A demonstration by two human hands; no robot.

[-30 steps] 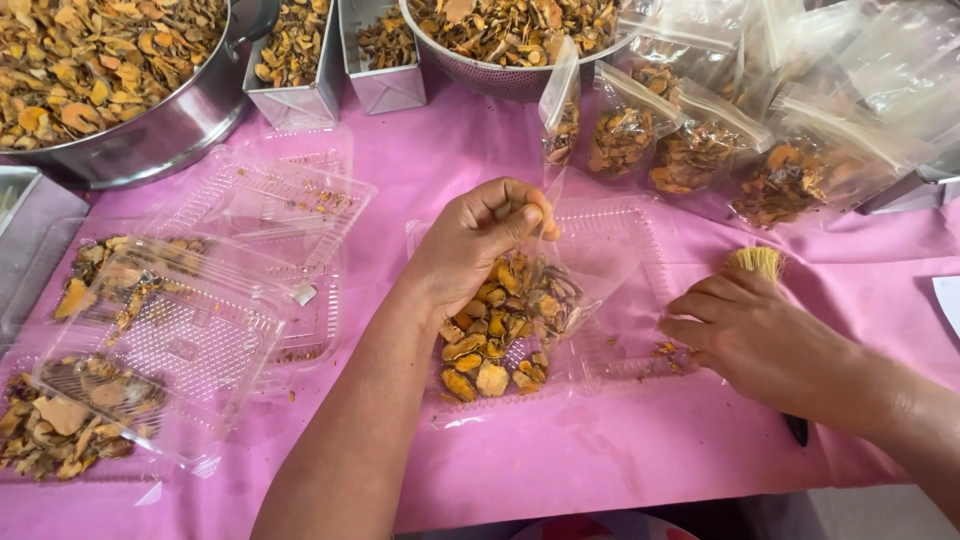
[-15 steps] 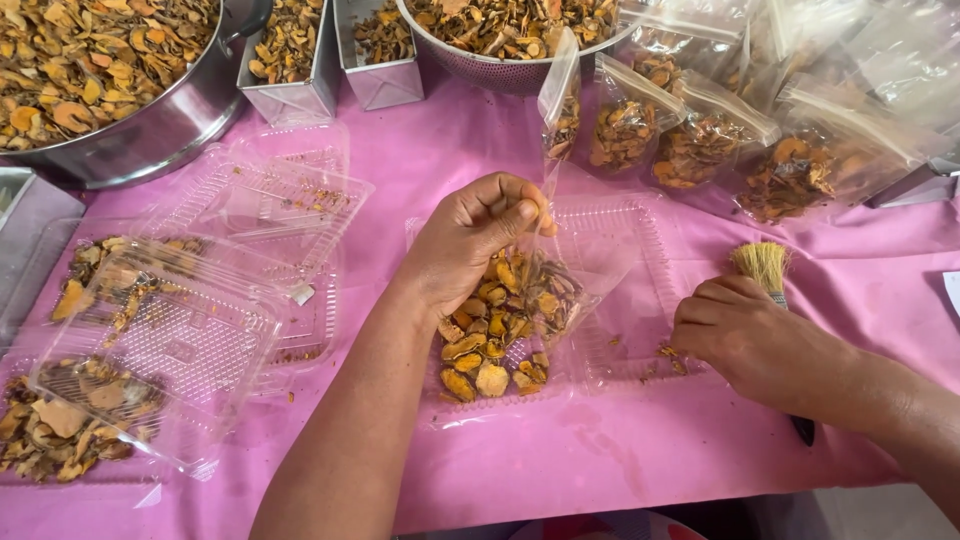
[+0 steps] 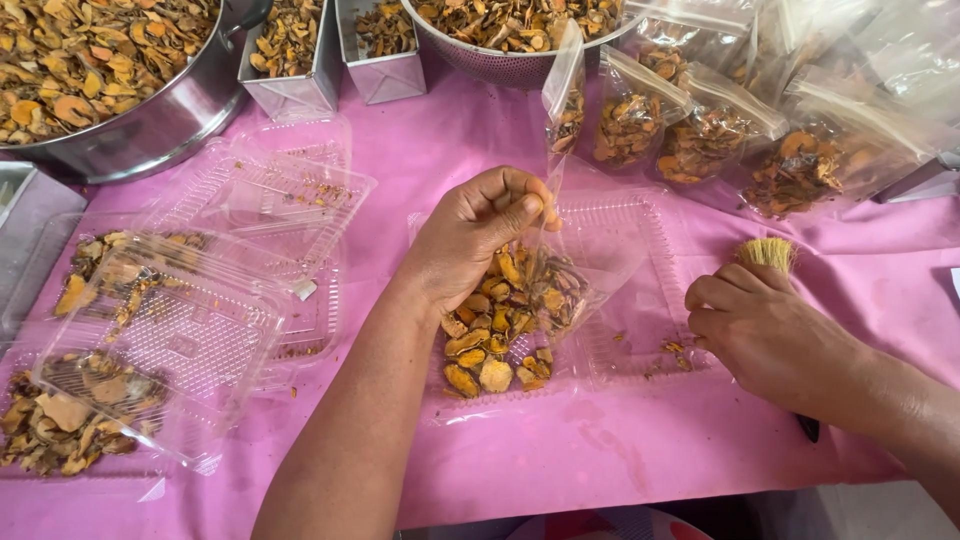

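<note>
Left hand (image 3: 478, 240) over the middle of the pink cloth (image 3: 620, 450), fingers pinched shut on the top edge of a clear plastic bag (image 3: 560, 270). Bag held upright and open, its lower part full of dried orange-yellow slices (image 3: 505, 310). More slices loose just below the bag, in an open clear tray (image 3: 640, 230) lying flat on the cloth.

Right hand (image 3: 765, 325) at the right edge of that tray, fist closed around a small straw brush (image 3: 768, 253), bristles pointing up and away. A few crumbs in the tray just beside the knuckles.

To the left, a stack of empty clear trays (image 3: 270, 200), and two more trays (image 3: 120, 300) with slices in them. Along the far edge: a big steel bowl (image 3: 150, 130) heaped with slices, two square steel tins (image 3: 300, 90), a steel colander (image 3: 500, 65), and a row of filled plastic bags (image 3: 720, 140) leaning side by side.
</note>
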